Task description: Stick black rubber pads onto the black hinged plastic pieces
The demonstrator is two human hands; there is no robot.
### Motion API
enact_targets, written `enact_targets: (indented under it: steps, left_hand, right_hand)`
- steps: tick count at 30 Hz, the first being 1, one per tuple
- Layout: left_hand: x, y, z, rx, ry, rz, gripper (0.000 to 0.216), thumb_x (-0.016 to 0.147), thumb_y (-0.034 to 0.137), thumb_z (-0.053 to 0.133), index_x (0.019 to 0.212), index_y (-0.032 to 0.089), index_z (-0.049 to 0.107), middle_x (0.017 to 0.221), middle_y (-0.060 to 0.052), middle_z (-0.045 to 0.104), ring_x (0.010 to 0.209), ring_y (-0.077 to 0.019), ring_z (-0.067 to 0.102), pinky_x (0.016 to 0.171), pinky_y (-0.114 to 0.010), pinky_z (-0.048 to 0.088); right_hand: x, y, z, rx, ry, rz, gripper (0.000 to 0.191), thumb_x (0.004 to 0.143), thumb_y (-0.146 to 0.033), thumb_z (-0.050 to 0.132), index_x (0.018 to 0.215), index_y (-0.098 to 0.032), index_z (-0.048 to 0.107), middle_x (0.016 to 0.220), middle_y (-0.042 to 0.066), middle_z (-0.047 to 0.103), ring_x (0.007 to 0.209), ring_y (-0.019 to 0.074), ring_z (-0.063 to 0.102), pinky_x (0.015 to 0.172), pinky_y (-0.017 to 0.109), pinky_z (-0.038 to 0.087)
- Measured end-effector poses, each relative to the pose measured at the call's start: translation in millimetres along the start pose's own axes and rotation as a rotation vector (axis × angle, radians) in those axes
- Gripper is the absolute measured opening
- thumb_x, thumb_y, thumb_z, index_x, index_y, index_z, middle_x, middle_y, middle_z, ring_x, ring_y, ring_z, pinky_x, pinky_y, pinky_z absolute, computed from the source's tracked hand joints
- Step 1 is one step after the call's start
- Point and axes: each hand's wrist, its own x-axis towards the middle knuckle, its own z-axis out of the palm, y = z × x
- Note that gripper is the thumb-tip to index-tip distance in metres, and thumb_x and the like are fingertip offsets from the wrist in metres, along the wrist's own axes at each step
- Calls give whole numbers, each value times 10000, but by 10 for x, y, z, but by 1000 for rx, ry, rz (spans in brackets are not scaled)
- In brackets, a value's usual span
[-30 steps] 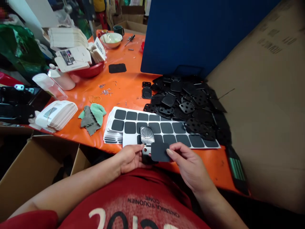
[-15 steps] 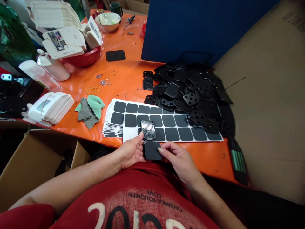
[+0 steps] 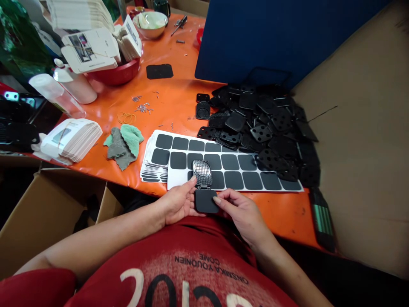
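A hinged black plastic holder point(image 3: 202, 174) lies unfolded in front of my body, its upper plate ribbed with a round grid. Its lower half shows a smooth dark square pad point(image 3: 206, 201). My left hand point(image 3: 180, 202) supports the holder from the left, thumb by the hinge and fingers partly underneath. At the pad's right edge, my right hand point(image 3: 234, 209) pinches with thumb and forefinger. Beneath the upper plate is a white sheet of black square stickers point(image 3: 230, 162), on a stack of sticker sheets point(image 3: 152, 170).
A heap of black plastic parts point(image 3: 258, 119) sits at right, against a blue panel point(image 3: 271, 38) and cardboard point(image 3: 364, 140). Cloth scraps point(image 3: 124, 145), small metal pins point(image 3: 144, 108), banded white cartons point(image 3: 73, 138), bottles point(image 3: 76, 85) and a red basin point(image 3: 118, 74) occupy the left.
The whole view has shifted slightly, so things sit a little further right. Both hands keep the same hold on the holder.
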Motion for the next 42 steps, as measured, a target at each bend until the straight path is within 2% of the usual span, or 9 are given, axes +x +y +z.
enact_targets:
  steps: [8, 18, 24, 29, 31, 34, 36, 39, 42]
  left_hand:
    - [-19, 25, 48, 12, 26, -9, 551, 992, 496, 313, 1153, 41, 580, 959, -194, 711, 780, -217, 701, 826, -421, 535]
    - [-21, 30, 48, 15, 27, -11, 556, 994, 498, 299, 1114, 44, 596, 890, -168, 715, 750, -201, 695, 829, -411, 537]
    - [-31, 35, 64, 2, 50, -19, 540, 993, 491, 310, 1121, 45, 586, 917, -170, 716, 737, -198, 696, 808, -400, 545]
    - [-24, 4, 47, -10, 48, 0, 456, 994, 435, 346, 1040, 60, 601, 906, -172, 710, 733, -199, 692, 761, -387, 558]
    - [-18, -10, 45, -13, 54, 11, 358, 987, 351, 381, 986, 69, 600, 904, -173, 706, 733, -197, 689, 724, -368, 562]
    - [-18, -41, 56, 22, 74, 70, 119, 897, 138, 474, 878, 91, 581, 906, -149, 701, 712, -176, 678, 681, -333, 563]
    - [-20, -76, 65, 65, 68, 122, 75, 816, 56, 516, 835, 102, 572, 902, -122, 697, 702, -161, 669, 668, -315, 561]
    - [-26, -142, 58, 115, 49, 201, 81, 748, 89, 609, 814, 118, 574, 851, -77, 688, 701, -144, 653, 669, -286, 549]
    - [-45, -191, 32, 140, 22, 289, 232, 661, 186, 742, 808, 139, 568, 718, -15, 656, 641, -121, 623, 656, -256, 521]
  right_hand:
    - [9, 33, -11, 7, -10, -1, 300, 776, -469, 711, 726, -195, 599, 617, -45, 516, 561, 95, 415, 539, 245, 320]
    - [36, 36, -8, -33, 1, -13, 300, 774, -466, 708, 709, -199, 588, 573, -54, 513, 524, 94, 413, 511, 243, 313]
    - [49, 76, -12, -82, 5, -28, 317, 786, -488, 689, 717, -200, 573, 563, -56, 509, 519, 98, 423, 506, 241, 318]
    - [23, 42, 1, -162, 10, -52, 323, 795, -505, 664, 723, -203, 572, 561, -49, 514, 519, 111, 437, 506, 248, 335]
    - [19, 30, 15, -187, 18, -71, 329, 792, -509, 657, 710, -204, 564, 557, -48, 511, 517, 114, 435, 506, 249, 343]
    - [19, 35, 32, -247, 34, -115, 323, 803, -503, 636, 706, -204, 565, 596, -30, 547, 549, 126, 461, 529, 255, 374]
    - [14, 41, 40, -317, 45, -140, 304, 829, -486, 611, 719, -205, 574, 638, -14, 584, 581, 137, 492, 553, 259, 399]
    - [-13, 16, 53, -474, 70, -238, 267, 882, -427, 558, 726, -210, 571, 653, -7, 602, 592, 141, 514, 577, 256, 406]
    - [-50, -65, 77, -710, 123, -459, 287, 925, -351, 494, 678, -208, 526, 631, -7, 554, 570, 130, 478, 570, 251, 359]
